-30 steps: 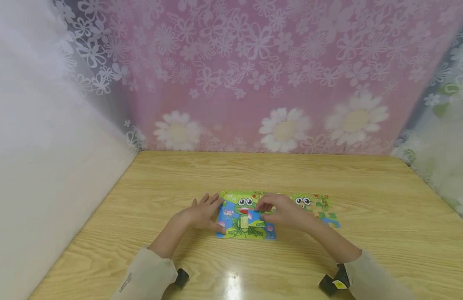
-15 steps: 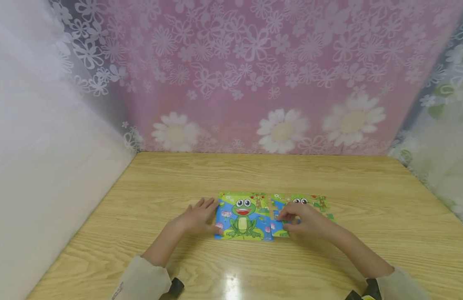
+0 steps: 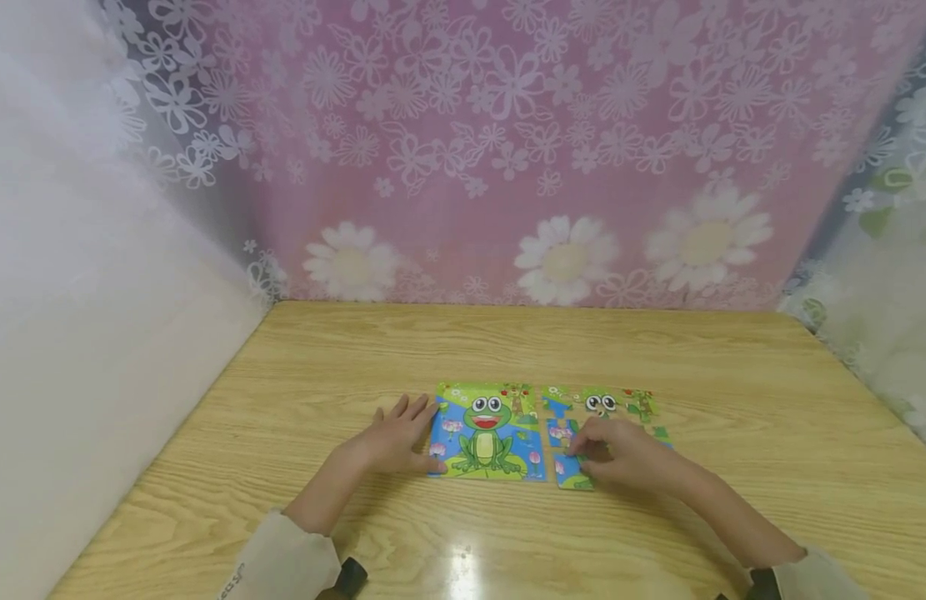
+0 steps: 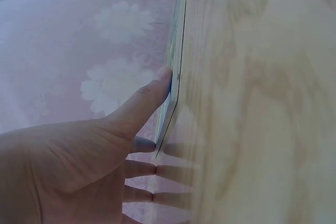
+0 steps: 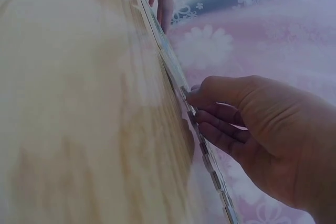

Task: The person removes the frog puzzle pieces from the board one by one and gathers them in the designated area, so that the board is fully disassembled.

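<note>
A square frog picture board (image 3: 483, 433) lies flat on the table. My left hand (image 3: 397, 437) rests at its left edge, thumb on the lower left corner and fingers spread; the left wrist view shows the thumb (image 4: 157, 83) touching the board's edge. To the right of the board, my right hand (image 3: 620, 454) pinches a blue and green corner puzzle piece (image 3: 571, 473) with a pink flower between thumb and fingertips. That piece sits just below a lotus-flower piece (image 3: 559, 432). In the right wrist view, the curled right hand (image 5: 252, 129) is low at the pieces' edge.
Other frog puzzle pieces (image 3: 601, 402) lie in a loose square right of the board, partly covered by my right hand. A wooden table (image 3: 342, 350) spreads underneath. A pink flowered curtain (image 3: 463, 167) closes the back, and a white cloth (image 3: 95, 292) hangs at left.
My right hand has carried the corner piece from over the board rightward to the puzzle's lower left, then slightly nearer the front. My left hand stays at the board's left edge.
</note>
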Motion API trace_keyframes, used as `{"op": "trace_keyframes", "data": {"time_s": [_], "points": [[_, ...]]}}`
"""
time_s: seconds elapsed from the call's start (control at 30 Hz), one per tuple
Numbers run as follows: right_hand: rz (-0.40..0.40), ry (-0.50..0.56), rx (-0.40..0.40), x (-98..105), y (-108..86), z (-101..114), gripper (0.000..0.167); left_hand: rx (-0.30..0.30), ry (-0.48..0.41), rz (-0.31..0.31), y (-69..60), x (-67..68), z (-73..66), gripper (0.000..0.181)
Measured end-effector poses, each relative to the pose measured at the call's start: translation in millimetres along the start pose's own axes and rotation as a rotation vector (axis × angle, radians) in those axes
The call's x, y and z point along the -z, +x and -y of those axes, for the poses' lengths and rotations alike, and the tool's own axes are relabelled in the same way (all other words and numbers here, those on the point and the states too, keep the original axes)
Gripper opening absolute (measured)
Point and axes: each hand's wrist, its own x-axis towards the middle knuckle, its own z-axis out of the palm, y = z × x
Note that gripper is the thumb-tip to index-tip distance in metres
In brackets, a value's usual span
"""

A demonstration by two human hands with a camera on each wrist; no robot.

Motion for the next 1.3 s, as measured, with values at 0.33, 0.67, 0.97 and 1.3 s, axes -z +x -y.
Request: {"op": "trace_keyframes", "data": {"time_s": [0.33,0.67,0.97,1.3], "points": [[0.062,0.073,-0.047,-0.2,-2.8,-1.1,0.018,0.015,0.016,0.018,0.6,0.6,-0.7,0.094],[0.086,0.102,-0.061,0.6,-3.4,-0.6,0.017,0.011,0.010,0.027,-0.9,1.5,-2.2,0.093],[0.086,0.086,-0.056,1.5,-3.6,-2.1,0.018,0.006,-0.007,0.023,-1.6,3.8,-5.2,0.092],[0.038,0.066,0.002,2.3,10.1,8.9,0.018,0.004,-0.002,0.023,-1.1,2.7,-3.8,0.093]]}}
